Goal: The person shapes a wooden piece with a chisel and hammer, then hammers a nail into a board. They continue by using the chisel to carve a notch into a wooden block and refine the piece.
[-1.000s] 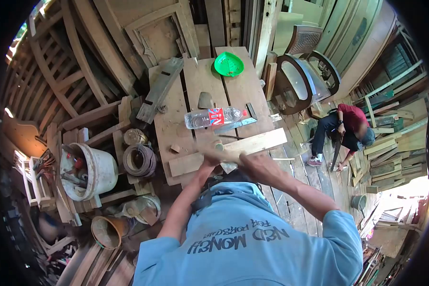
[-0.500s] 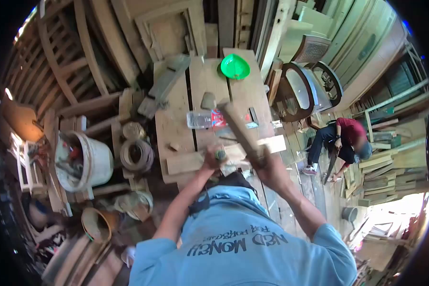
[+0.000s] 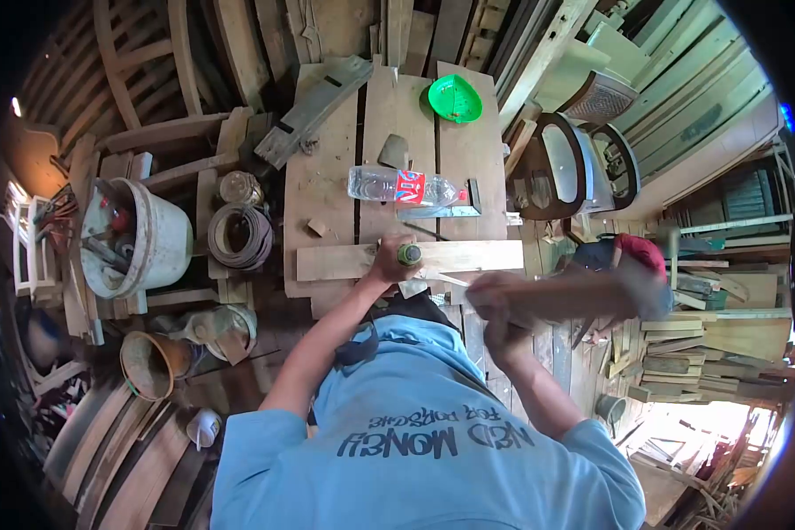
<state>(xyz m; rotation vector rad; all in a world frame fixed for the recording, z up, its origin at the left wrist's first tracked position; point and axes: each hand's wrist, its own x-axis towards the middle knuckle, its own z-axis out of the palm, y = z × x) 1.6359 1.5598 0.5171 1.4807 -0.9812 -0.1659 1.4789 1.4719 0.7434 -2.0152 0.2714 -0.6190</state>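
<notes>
My left hand (image 3: pixel 392 259) is wrapped round a green-topped tool handle (image 3: pixel 409 254) and rests at a pale wooden board (image 3: pixel 468 256) lying across the bench's near edge. Blurred by motion, my right hand (image 3: pixel 503 322) grips a wooden mallet-like block (image 3: pixel 574 299) held out to the right of the bench. Beyond the board lie a clear bottle (image 3: pixel 406 185) with a red label, a metal square (image 3: pixel 450 212), a thin dark pencil-like stick (image 3: pixel 425 231) and a small wood offcut (image 3: pixel 317 228). The lower end of the tool is hard to make out.
On the wooden bench (image 3: pixel 322 190) sit a green dish (image 3: pixel 456 99) and a long wooden plane (image 3: pixel 314 110). A white bucket (image 3: pixel 163 238) of tools and coiled strapping (image 3: pixel 240 237) stand left. Right are a chair (image 3: pixel 552 168) and a crouching person (image 3: pixel 640 256), partly hidden behind the block.
My right hand has swung the wooden block from above the bench out to the right. The view has shifted slightly; my left hand stays on the handle at the board.
</notes>
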